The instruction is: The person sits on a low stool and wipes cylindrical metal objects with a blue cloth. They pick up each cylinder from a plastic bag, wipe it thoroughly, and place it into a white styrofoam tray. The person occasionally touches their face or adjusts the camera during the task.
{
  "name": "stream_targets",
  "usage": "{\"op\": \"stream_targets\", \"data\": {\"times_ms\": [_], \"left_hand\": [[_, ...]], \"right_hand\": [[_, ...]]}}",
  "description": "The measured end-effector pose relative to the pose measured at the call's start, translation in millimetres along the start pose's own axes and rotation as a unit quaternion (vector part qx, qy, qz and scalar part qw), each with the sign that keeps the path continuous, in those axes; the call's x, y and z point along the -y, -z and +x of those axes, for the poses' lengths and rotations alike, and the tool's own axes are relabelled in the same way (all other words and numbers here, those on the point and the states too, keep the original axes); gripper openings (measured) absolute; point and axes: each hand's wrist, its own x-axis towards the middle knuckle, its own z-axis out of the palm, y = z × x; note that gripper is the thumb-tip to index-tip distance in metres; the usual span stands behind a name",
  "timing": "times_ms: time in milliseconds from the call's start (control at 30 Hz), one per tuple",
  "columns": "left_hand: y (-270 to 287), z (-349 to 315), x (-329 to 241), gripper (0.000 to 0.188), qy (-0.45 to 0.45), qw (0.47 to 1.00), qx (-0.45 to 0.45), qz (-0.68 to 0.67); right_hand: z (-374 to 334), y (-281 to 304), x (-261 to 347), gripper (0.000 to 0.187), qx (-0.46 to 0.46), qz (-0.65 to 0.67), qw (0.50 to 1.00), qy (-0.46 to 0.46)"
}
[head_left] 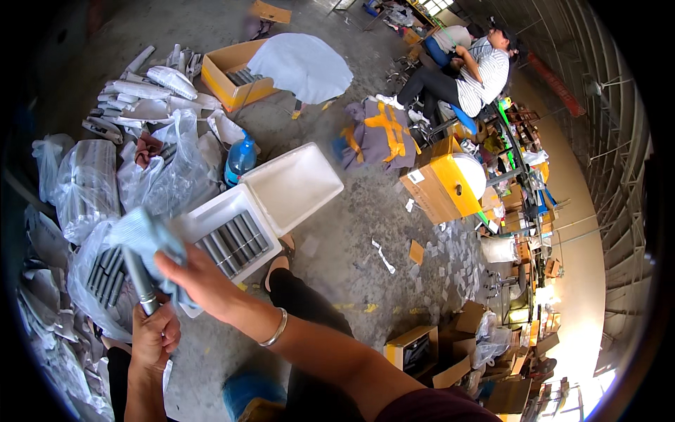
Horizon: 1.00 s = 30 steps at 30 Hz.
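My left hand (153, 332) is closed around the lower end of a grey metal tube (139, 281), which stands tilted in front of me. Higher up the same tube, my right hand (193, 276) grips a light blue cloth (144, 235) that is blurred and lies against the tube. Right behind the hands, a white foam box (261, 221) holds several grey tubes (235, 243) side by side. To the left of the held tube, an open plastic bag (79, 281) contains more tubes (107, 276). My right fingertips are partly hidden by the cloth.
A blue plastic bottle (240, 160) stands behind the foam box, whose white lid (299, 188) lies beside it. Wrapped tubes (144, 90) are heaped at the far left near a carton (235, 98). Another person (481, 77) sits at the far right; cartons (446, 183) stand nearby.
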Motion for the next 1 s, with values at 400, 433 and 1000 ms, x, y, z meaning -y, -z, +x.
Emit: {"op": "stream_targets", "data": {"times_ms": [400, 433, 1000], "left_hand": [[11, -6, 15, 0.019, 0.188, 0.962, 0.188, -0.054], [15, -3, 18, 0.022, 0.215, 0.95, 0.21, -0.084], [18, -11, 28, 0.044, 0.113, 0.943, 0.285, -0.127]], "right_hand": [[0, -20, 21, 0.055, 0.102, 0.087, 0.991, -0.02], [0, -18, 21, 0.053, 0.117, 0.081, 0.989, -0.047], [-14, -35, 38, 0.037, 0.121, 0.188, 0.972, 0.075]]}}
